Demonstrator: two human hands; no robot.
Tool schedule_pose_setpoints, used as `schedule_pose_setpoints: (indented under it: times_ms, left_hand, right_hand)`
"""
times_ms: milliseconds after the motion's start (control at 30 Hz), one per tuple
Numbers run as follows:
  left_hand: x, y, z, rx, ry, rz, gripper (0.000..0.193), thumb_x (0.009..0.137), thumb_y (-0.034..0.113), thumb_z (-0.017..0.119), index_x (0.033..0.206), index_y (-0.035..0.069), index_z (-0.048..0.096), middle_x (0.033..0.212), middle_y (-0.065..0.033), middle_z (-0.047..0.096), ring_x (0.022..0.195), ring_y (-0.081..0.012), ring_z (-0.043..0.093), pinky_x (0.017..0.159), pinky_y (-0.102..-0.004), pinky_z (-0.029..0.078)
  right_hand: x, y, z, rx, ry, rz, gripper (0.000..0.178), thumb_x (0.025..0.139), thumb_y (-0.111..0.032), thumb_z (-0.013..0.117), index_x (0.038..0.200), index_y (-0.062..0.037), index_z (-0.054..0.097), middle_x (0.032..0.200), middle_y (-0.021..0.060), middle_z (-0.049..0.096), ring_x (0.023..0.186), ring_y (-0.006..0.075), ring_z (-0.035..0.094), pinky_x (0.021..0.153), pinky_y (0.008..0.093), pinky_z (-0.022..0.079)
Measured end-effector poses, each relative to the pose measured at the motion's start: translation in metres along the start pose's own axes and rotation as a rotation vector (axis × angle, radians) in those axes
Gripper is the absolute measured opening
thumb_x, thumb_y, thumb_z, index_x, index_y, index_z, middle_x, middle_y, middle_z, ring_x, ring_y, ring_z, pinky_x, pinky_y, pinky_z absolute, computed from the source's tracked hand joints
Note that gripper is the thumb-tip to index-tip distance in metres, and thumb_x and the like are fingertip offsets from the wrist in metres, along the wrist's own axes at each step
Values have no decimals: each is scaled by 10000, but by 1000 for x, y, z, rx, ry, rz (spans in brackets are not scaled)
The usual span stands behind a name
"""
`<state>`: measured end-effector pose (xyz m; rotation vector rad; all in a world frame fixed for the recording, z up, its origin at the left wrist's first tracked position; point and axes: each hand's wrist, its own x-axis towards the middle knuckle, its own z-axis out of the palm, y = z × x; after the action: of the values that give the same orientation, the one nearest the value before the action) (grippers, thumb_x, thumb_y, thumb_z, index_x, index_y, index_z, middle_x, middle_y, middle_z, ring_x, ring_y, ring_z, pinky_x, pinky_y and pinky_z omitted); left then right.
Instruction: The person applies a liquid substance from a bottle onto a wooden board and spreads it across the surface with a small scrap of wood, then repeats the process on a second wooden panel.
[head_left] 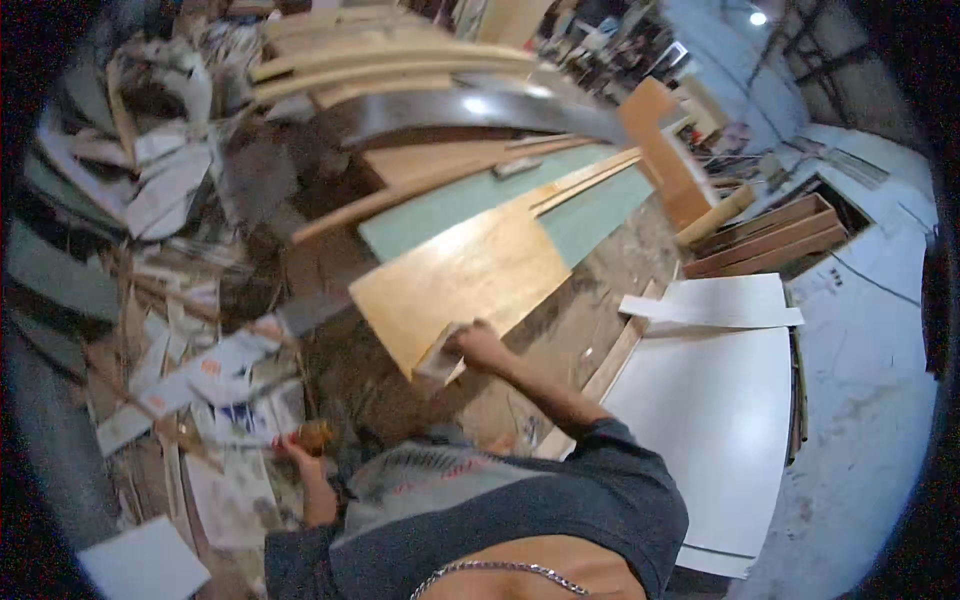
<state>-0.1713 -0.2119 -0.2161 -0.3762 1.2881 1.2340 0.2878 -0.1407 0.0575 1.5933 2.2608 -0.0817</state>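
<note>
My right hand (478, 346) reaches out to the near corner of a pale plywood panel (470, 275). Its fingers are closed around a small whitish, flat-sided piece (437, 360), blurred, at the panel's near edge. Whether that piece is fixed to the panel I cannot tell. Low on my left side, my left hand (308, 465) is closed on a red and amber object (313, 437) whose kind does not show clearly. The panel lies across a grey-green board (430, 220), with narrow light wood strips (585, 183) beside it.
Scrap boards and offcuts (235, 390) litter the floor on the left. White panels (715, 400) lie to the right, near a brown wooden tray-like frame (775, 240). Beyond the plywood are a dark curved sheet (440, 112) and stacked long boards (390, 60).
</note>
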Motion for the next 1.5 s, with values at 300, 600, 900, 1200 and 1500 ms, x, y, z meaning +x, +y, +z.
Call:
schedule_pose_setpoints:
  times_ms: [300, 600, 900, 1200, 1500]
  left_hand:
    - [16, -8, 24, 18, 105, -54, 933, 778, 767, 522, 1451, 147, 342, 1463, -118, 377, 1285, -334, 415, 981, -520, 408]
    - [23, -8, -1, 32, -52, 18, 921, 783, 764, 519, 1442, 142, 351, 1451, -119, 392, 1277, -333, 428, 980, -520, 412]
    - [16, -18, 20, -15, 16, 51, 910, 788, 760, 516, 1432, 137, 359, 1439, -120, 408, 1268, -333, 440, 979, -519, 415]
    - [6, -22, 11, -1, 51, 42, 899, 793, 756, 513, 1423, 132, 368, 1426, -121, 423, 1259, -332, 453, 978, -518, 418]
    - [7, -24, 0, 20, 74, 34, 888, 798, 753, 510, 1413, 127, 377, 1414, -122, 438, 1250, -331, 466, 978, -518, 421]
  right_hand:
    - [-23, 17, 7, 216, 139, 12, 395, 771, -96, 583, 1104, -272, 699, 1082, -32, 689, 1004, 188, 640, 828, 434, 449]
    - [-26, 3, -36, 463, 173, 139, 598, 713, 22, 566, 1219, -279, 669, 1021, 70, 713, 921, 252, 672, 720, 375, 536]
    - [15, -7, -75, 364, 197, 111, 519, 756, -1, 539, 1186, -250, 688, 1038, 112, 710, 901, 305, 680, 722, 423, 546]
    - [46, -38, -84, 327, 274, 51, 456, 757, -1, 512, 1107, -208, 718, 1069, 53, 707, 923, 293, 671, 735, 417, 546]
    - [17, -27, -54, 225, 232, -182, 407, 733, 16, 509, 1033, -150, 729, 1096, 70, 698, 970, 280, 657, 789, 402, 536]
